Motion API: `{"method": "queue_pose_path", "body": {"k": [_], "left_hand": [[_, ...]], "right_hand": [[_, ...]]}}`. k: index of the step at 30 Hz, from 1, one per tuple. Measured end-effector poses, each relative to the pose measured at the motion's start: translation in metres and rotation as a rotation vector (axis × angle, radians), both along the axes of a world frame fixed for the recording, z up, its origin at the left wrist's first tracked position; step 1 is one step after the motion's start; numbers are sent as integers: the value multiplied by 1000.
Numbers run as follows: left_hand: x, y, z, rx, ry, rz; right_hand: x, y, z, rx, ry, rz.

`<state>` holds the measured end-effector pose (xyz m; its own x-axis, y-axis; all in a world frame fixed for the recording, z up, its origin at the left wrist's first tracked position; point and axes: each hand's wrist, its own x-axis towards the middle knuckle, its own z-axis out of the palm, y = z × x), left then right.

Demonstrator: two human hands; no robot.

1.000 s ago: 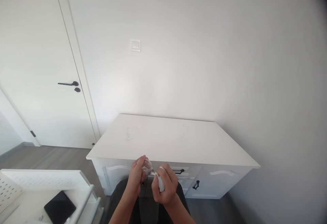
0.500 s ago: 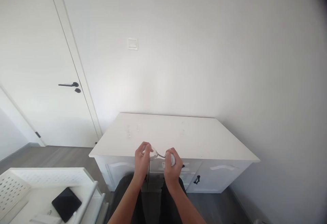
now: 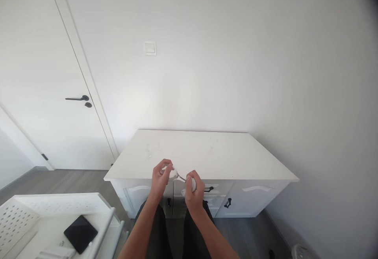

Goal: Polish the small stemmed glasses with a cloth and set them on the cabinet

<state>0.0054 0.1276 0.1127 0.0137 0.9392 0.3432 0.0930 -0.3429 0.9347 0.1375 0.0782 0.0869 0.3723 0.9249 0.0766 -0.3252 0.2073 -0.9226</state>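
My left hand (image 3: 161, 178) is closed, thumb and fingers pinching one end of a small white object (image 3: 173, 174) just in front of the cabinet's top edge. A narrow, partly grey strip runs from there to my right hand (image 3: 195, 192). That hand is wrapped round a rounded white part (image 3: 193, 184), its thumb on top. My fingers cover much of both ends, and I cannot make out the exact kind of object. Both hands are above my knees, in front of the low white cabinet (image 3: 189, 144).
Small translucent pieces or marks (image 3: 149, 156) dot the cabinet top. Dark handles (image 3: 227, 203) stick out from its front. At lower left a white cart (image 3: 100, 198) holds a black tablet-like slab (image 3: 80, 234). A door (image 3: 44, 73) stands at left, beside a light switch (image 3: 150, 48).
Both hands have shifted slightly left with the white object between them, and the right hand has turned a little. The view has tilted slightly.
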Motion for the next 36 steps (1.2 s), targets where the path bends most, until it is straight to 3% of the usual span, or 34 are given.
{"method": "queue_pose_path", "body": {"k": [7, 10, 14, 17, 20, 24, 28, 32, 36], "left_hand": [[-31, 5, 35, 119, 193, -123], [-22, 8, 34, 104, 287, 34], [-11, 0, 30, 116, 410, 208], [-10, -7, 29, 165, 530, 283], [-5, -13, 22, 209, 643, 353], [18, -26, 9, 264, 765, 209], [38, -43, 4, 300, 819, -18], [29, -53, 0, 191, 876, -186], [6, -65, -19, 15, 950, -328]], "right_hand": [[-13, -1, -3, -184, 36, 353], [-15, 4, -5, -139, -44, 224], [-6, 7, -8, 54, -284, -42], [7, 2, -11, 178, -478, -98], [17, -6, -19, 198, -603, -128], [18, -10, -36, 137, -716, -5], [27, 3, -58, 7, -762, -39], [84, 40, -67, -175, -785, -152], [162, 89, -67, -391, -838, -294]]}}
